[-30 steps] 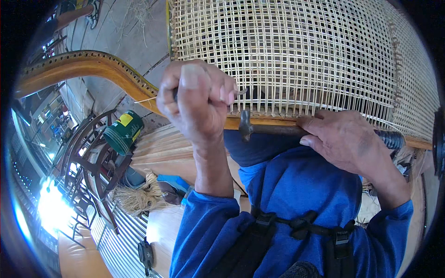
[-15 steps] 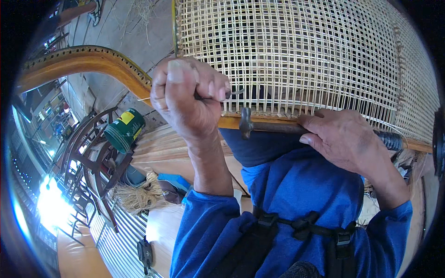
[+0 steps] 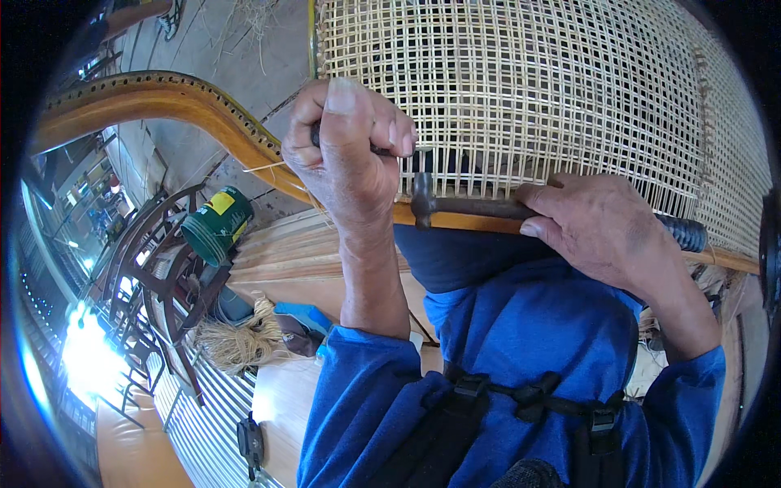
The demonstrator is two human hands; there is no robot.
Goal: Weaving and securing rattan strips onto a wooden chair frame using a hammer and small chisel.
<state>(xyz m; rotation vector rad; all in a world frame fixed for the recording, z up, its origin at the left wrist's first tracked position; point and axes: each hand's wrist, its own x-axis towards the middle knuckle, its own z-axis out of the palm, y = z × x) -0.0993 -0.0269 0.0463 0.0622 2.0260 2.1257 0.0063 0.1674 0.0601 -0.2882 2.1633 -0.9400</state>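
My left hand is closed in a fist, thumb up, around a dark-handled tool; most of it is hidden by my fingers. The fist is just off the left part of the woven cane panel's near edge. My right hand grips a hammer by its shaft, its black ridged grip sticking out behind the hand. The hammer head lies just right of my left wrist, over the wooden frame where loose cane strand ends run down.
A curved wooden arm with a row of holes reaches to the left. Beyond it are a green bucket, stacked chair frames, a bundle of cane strands and a blue cloth bag. Cane scraps litter the floor.
My left fist has shifted right and slightly up; the curved metal tip that stuck out of it is now hard to make out. The hammer head has moved up and a little left.
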